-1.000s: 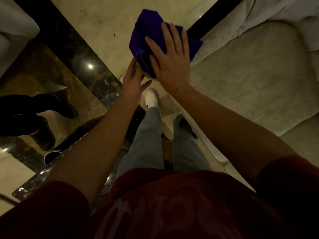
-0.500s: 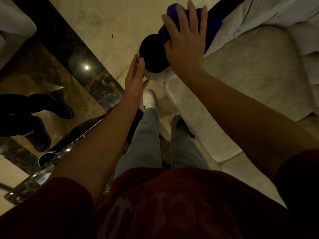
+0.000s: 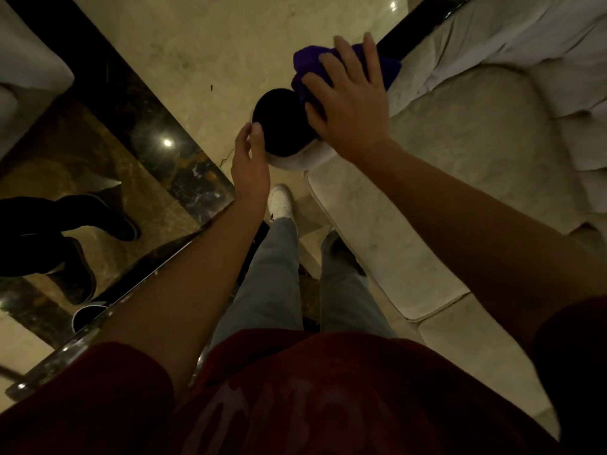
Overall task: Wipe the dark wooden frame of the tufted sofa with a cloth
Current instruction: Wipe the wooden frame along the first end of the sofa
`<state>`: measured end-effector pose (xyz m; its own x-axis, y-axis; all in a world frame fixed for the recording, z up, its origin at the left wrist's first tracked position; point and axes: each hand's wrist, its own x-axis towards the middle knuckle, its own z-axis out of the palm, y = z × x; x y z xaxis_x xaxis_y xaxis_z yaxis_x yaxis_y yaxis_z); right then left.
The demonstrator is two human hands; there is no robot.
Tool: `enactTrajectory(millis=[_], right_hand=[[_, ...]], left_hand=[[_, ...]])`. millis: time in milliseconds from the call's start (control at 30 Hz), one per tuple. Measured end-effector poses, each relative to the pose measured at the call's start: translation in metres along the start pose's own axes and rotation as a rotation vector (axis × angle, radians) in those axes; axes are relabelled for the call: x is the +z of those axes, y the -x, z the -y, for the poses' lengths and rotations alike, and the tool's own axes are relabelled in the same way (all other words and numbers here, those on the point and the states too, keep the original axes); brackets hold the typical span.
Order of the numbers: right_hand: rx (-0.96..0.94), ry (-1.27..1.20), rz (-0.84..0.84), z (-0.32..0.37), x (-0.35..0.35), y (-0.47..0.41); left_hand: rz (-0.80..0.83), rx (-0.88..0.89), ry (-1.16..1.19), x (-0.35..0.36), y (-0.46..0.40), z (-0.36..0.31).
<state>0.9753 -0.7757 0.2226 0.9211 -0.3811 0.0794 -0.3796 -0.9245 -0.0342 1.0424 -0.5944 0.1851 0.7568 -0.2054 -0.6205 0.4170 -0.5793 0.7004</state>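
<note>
Upper centre, right hand (image 3: pixel 351 110), fingers splayed, is pressing cloth (image 3: pixel 308 62) onto dark frame (image 3: pixel 279 126) for contact; left hand (image 3: pixel 250 160), straight-fingered, probably bracing.

Purple cloth (image 3: pixel 345 65), seemingly black frame (image 3: pixel 282 123), cream sofa (image 3: pixel 476 133)

The marble floor (image 3: pixel 203 44) bears the sofa (image 3: pixel 476 142) and a white shoe (image 3: pixel 281 201).

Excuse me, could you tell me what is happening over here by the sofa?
A person stands beside a pale sofa, cleaning it. The right hand presses a purple cloth flat onto the dark wooden frame at the rounded front of the armrest. The left hand, fingers relaxed and holding nothing, is at the side of that rounded part.
</note>
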Motion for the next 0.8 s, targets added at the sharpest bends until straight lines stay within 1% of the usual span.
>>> enactTrajectory(millis=[33, 67, 100, 167, 200, 233, 300, 367, 467, 500, 567, 633, 667, 733, 800], right_hand=[[0.023, 0.001, -0.003, -0.007, -0.002, -0.005], [0.073, 0.005, -0.026, -0.020, -0.006, -0.009], [0.125, 0.008, -0.044, -0.034, -0.012, -0.013], [0.214, 0.014, -0.054, -0.061, -0.017, -0.020], [0.258, 0.027, -0.060, -0.076, -0.021, -0.024], [0.303, 0.038, -0.049, -0.082, -0.024, -0.029], [0.352, 0.063, -0.041, -0.090, -0.028, -0.039], [0.368, 0.077, -0.078, -0.073, -0.027, -0.043], [0.234, 0.098, -0.207, -0.058, -0.020, -0.046], [0.195, 0.083, -0.221, -0.061, -0.018, -0.047], [0.134, 0.015, -0.150, -0.069, -0.015, -0.049], [0.103, -0.024, -0.080, -0.084, -0.017, -0.046], [0.096, -0.014, -0.099, -0.093, -0.017, -0.045], [0.150, -0.028, -0.114, -0.120, -0.017, -0.048], [0.316, -0.054, -0.055, -0.154, -0.020, -0.055]], left_hand=[[-0.034, 0.010, -0.043, -0.001, 0.001, 0.000], [-0.077, 0.064, -0.107, 0.003, 0.004, -0.006], [-0.115, 0.165, -0.199, 0.006, 0.005, -0.012], [-0.164, 0.430, -0.433, 0.012, 0.004, -0.022], [-0.154, 0.541, -0.536, 0.021, 0.001, -0.029], [-0.145, 0.601, -0.608, 0.025, -0.002, -0.033], [-0.190, 0.645, -0.719, 0.043, -0.007, -0.041], [-0.253, 0.639, -0.843, 0.047, -0.009, -0.041], [-0.264, 0.592, -0.942, 0.047, -0.009, -0.039], [-0.272, 0.598, -0.943, 0.049, -0.008, -0.041], [-0.248, 0.687, -0.894, 0.053, -0.008, -0.048], [-0.144, 0.811, -0.786, 0.071, -0.006, -0.060], [-0.088, 0.825, -0.717, 0.084, -0.004, -0.067], [-0.036, 0.757, -0.620, 0.111, 0.002, -0.078], [-0.064, 0.634, -0.564, 0.128, 0.006, -0.087]])
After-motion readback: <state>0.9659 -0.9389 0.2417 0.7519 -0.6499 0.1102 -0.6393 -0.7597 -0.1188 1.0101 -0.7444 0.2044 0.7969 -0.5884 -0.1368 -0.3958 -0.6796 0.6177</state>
